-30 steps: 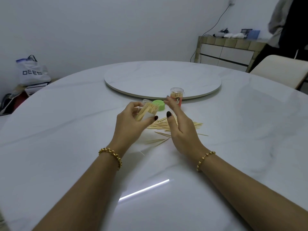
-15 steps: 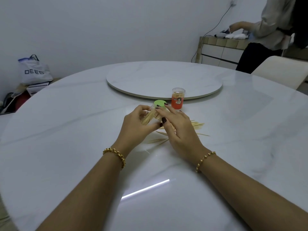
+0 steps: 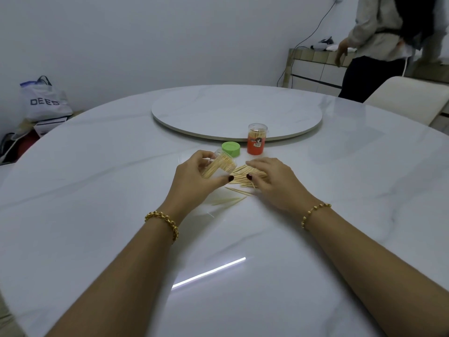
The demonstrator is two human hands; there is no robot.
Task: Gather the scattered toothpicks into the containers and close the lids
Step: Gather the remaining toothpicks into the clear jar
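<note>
My left hand point(image 3: 194, 183) grips a tilted clear container point(image 3: 220, 166) of toothpicks; my right hand point(image 3: 272, 181) rests flat on the loose toothpicks point(image 3: 239, 182) beside it.

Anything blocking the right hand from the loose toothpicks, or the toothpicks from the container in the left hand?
Nothing visible. The right hand rests on the toothpicks; the container in the left hand is just beside the pile.

Marble tabletop point(image 3: 97, 190) fills the frame, round turntable point(image 3: 237, 110) at upper centre. Upper left, a DEES bag point(image 3: 45, 100) by the wall. Upper right, a person point(image 3: 379, 45) stands at a sideboard point(image 3: 313, 69), cream chair point(image 3: 408, 98) nearby.
</note>
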